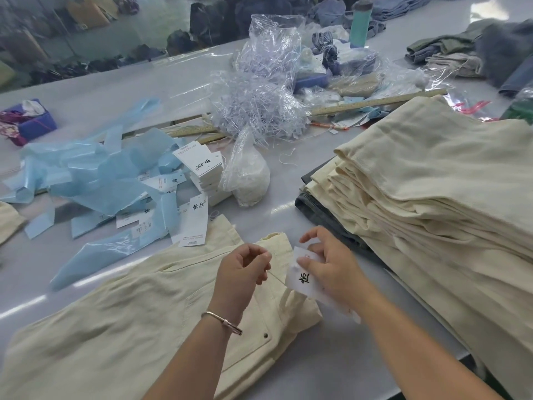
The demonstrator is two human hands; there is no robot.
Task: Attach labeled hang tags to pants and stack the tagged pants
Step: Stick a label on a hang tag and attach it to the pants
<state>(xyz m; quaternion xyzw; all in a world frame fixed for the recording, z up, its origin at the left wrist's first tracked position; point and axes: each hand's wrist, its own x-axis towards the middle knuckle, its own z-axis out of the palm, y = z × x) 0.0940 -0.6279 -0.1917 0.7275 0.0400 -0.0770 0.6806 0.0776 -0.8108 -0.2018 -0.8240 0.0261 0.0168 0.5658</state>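
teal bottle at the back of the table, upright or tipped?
Upright. The teal bottle stands vertically on the table, dark cap on top, beside the clear plastic bags.

A: What can't you make out?
B: The white printed hang tag (302,277) is motion-blurred, its lower part hidden under the right hand (331,265). Whether the left hand (242,268) pinches anything is too small to tell
A: And the edges?
B: The cream folded pants (129,321) and the tall cream stack (450,180) are cut off, the far room behind the counter (288,203) is blurred
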